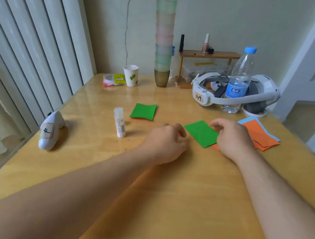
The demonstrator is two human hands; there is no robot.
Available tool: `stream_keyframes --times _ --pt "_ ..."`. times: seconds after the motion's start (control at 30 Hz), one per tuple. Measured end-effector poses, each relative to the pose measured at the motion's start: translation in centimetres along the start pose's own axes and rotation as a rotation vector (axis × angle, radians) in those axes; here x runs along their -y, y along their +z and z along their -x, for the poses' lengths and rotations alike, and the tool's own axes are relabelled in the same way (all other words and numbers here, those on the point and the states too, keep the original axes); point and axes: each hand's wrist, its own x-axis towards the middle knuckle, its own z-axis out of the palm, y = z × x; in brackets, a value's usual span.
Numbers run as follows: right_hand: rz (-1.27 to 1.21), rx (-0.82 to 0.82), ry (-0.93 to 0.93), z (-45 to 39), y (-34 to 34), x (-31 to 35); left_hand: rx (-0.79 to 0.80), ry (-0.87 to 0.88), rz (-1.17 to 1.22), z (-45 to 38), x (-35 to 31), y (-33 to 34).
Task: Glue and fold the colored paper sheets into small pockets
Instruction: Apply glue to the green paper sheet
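Green sheet [201,132] lay atop orange stack [260,136], table's right. Right hand [232,138] pinched its edge; left hand [166,143] loosely curled, empty. Best: slide single sheet clear, glue stick [119,122] near.

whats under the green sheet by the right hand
An orange sheet pokes out from under the green sheet at its near and far corners. The right hand covers that side, so whether it joins the orange stack cannot be seen.
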Motion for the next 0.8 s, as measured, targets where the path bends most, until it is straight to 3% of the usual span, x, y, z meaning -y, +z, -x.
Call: stream_keyframes --times 0.2,0.37,0.5,0.6,0.7,0.8 --pt "-0.036 0.038 0.008 -0.6 0.5 -0.1 0.008 -0.098 -0.126 -3.9 -2.6 2.7" --pt "-0.354 0.005 0.067 -1.0 1.2 0.5 0.022 -0.081 -0.068 -5.0 -2.5 2.9" --pt "-0.511 -0.048 0.099 -1.1 1.3 1.4 -0.025 -0.074 0.101 -4.8 -1.8 2.5" --pt "-0.717 0.010 0.139 -0.7 1.0 2.2 -0.099 -0.044 0.256 -3.9 -1.2 2.3" --pt "-1.189 0.207 0.206 0.0 0.4 3.0 -0.080 -0.058 0.626 -2.4 0.1 1.0" --pt "-1.332 0.457 0.199 1.3 -0.1 4.1 0.014 -0.038 0.973 0.0 1.9 -1.3"
